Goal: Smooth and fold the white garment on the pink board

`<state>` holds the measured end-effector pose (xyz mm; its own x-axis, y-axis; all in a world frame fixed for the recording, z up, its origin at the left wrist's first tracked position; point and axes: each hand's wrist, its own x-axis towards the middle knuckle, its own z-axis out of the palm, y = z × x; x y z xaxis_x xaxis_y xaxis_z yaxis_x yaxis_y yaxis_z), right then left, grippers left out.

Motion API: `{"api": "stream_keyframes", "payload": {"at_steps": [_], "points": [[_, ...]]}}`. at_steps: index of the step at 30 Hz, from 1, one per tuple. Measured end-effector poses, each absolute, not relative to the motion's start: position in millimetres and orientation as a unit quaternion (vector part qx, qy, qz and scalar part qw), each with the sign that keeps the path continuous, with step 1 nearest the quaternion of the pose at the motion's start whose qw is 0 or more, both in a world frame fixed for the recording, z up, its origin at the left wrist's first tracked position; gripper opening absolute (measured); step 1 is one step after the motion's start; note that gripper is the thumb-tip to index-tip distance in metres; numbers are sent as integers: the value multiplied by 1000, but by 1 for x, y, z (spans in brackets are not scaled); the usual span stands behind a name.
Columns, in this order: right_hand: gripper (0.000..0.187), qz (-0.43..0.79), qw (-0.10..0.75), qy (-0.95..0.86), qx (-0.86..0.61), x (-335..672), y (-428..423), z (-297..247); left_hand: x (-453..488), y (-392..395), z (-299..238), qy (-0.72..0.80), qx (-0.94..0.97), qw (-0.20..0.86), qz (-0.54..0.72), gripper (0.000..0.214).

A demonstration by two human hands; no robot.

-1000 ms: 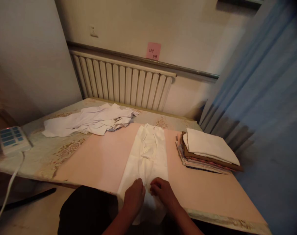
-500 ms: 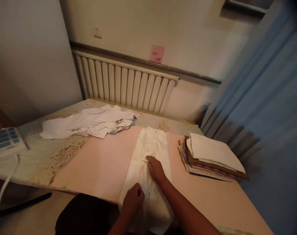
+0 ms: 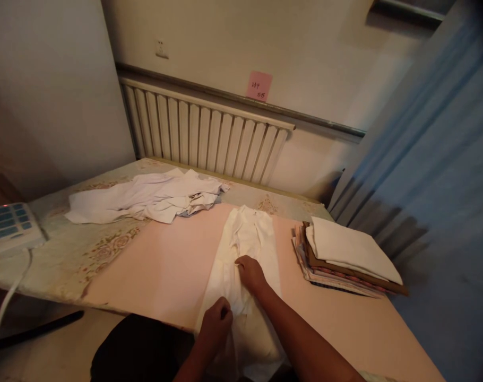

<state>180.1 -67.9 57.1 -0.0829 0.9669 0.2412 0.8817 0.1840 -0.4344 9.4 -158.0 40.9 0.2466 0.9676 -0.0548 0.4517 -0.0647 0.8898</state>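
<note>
A white garment (image 3: 261,239) lies lengthwise on the pink cloth, its far end bearing a small dark label mark and its near end hanging over the table's front edge. Creases run down its middle. My right hand (image 3: 251,275) is closed in a pinch on a fold of the fabric along the garment's centre. Nearer to me, my left hand (image 3: 216,324) is curled closed against the same garment, fingers wrapped round an edge of it at the table's front. The exact bit of cloth inside the left fist is hidden.
A rumpled heap of white clothes (image 3: 149,197) lies at the back left. To the right sits a stack of folded clothes (image 3: 355,249), white on top. A white device with blue buttons (image 3: 13,225) and a cable stands far left. A radiator (image 3: 205,130) and blue curtain (image 3: 420,175) border the table.
My right hand has slid slightly toward me along the garment, and my left hand has shifted a little left. The fabric between them is pulled a bit differently. The view has turned slightly.
</note>
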Motion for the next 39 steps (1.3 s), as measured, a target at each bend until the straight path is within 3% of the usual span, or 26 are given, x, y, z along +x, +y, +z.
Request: {"api": "stream_keyframes", "payload": {"at_steps": [15, 20, 39], "points": [[18, 94, 134, -667, -727, 153, -42, 81, 17, -168, 44, 557, 711, 355, 241, 14], [27, 89, 140, -642, -748, 150, -23, 91, 17, -169, 43, 562, 710, 360, 225, 12], [24, 119, 120, -583, -795, 122, -4, 67, 22, -177, 51, 578, 702, 365, 199, 11]]}}
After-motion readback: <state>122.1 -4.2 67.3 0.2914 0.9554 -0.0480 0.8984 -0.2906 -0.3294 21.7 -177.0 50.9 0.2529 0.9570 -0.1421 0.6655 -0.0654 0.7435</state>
